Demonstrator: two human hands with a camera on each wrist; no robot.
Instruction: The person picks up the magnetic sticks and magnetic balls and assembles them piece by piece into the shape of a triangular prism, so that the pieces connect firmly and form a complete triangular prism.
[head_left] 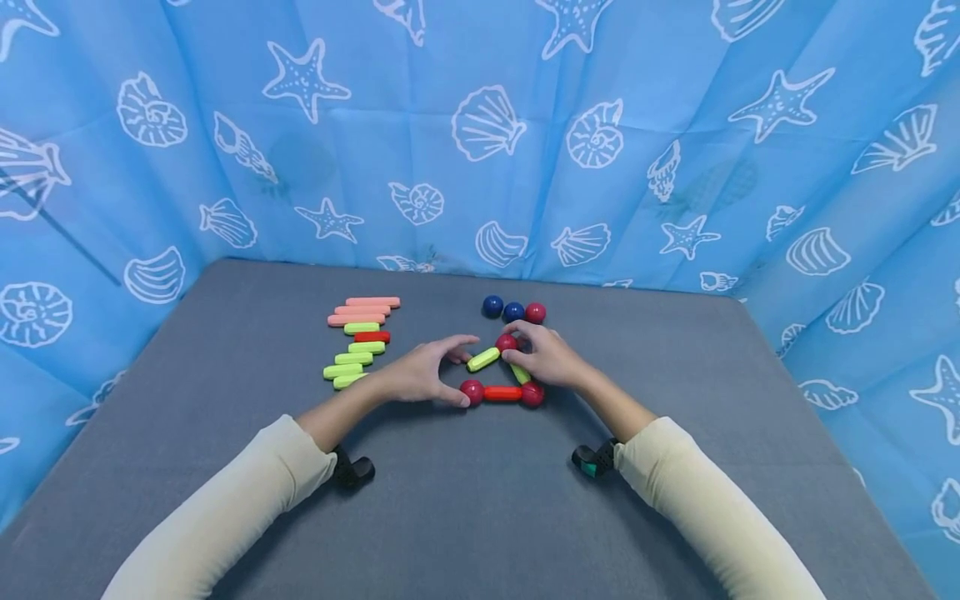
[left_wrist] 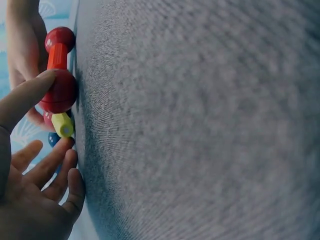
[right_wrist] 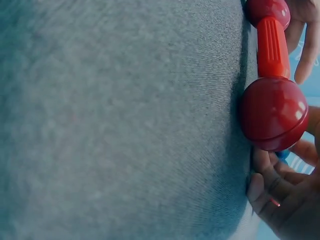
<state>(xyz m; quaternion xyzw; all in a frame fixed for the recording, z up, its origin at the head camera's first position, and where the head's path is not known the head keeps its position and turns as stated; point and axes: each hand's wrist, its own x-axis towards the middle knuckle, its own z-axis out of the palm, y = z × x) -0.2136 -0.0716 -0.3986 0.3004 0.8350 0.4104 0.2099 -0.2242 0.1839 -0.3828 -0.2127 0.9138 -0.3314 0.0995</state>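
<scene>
Blue cloth point(head_left: 555, 92) printed with white shells and starfish hangs behind and beside the grey table point(head_left: 465, 517). Near the far edge sit two blue balls point(head_left: 513, 312) and a red one point(head_left: 535, 312); loose sticks point(head_left: 358, 319) lie toward the left edge. Both forearms point(head_left: 330, 425) angle inward, meeting at a frame point(head_left: 502, 393) of red balls and sticks, its left corner unjoined. Left hand point(head_left: 420, 371) spread wide, thumb against the near left ball point(head_left: 472, 392), gripping nothing; right hand point(head_left: 552, 358) pinching the far ball point(head_left: 506, 342) between thumb and finger.
</scene>
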